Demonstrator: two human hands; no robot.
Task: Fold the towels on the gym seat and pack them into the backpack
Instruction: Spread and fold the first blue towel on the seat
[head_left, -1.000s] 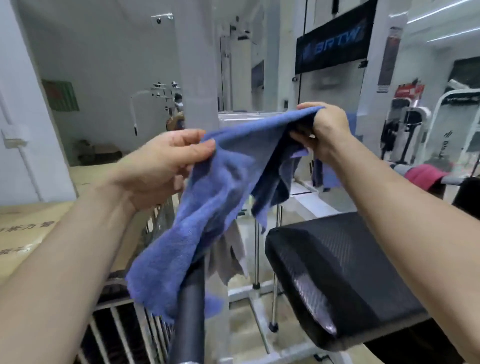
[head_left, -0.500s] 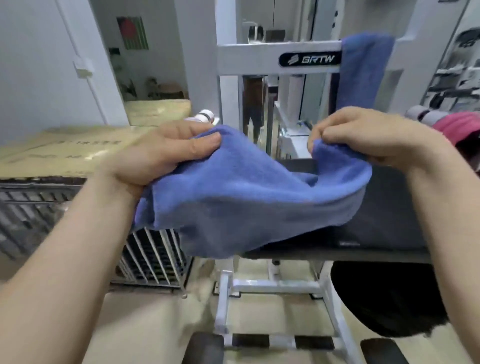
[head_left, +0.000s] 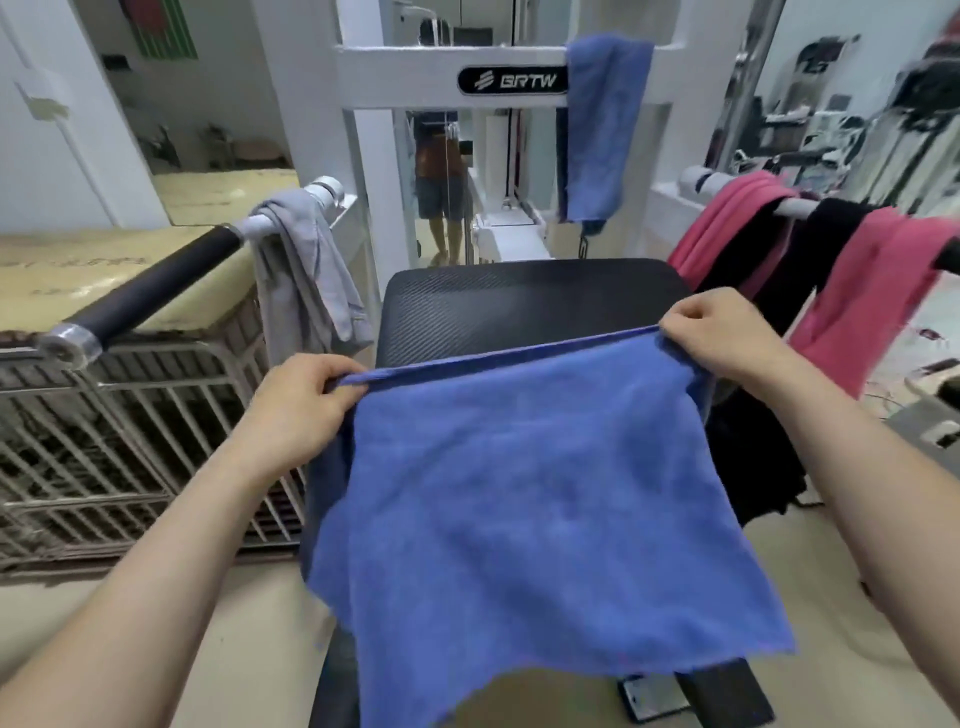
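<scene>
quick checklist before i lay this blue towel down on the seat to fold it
1. Left hand pinches the top left corner of the blue towel: ok.
2. Right hand pinches the top right corner: ok.
3. Top hem pulled straight between the hands: ok.
4. Lower hem level: not ok, it hangs slanted.
5. Seat free to take the towel: cannot tell, the towel hides its near part.
6. Backpack at hand: cannot tell, none plainly in view.
</scene>
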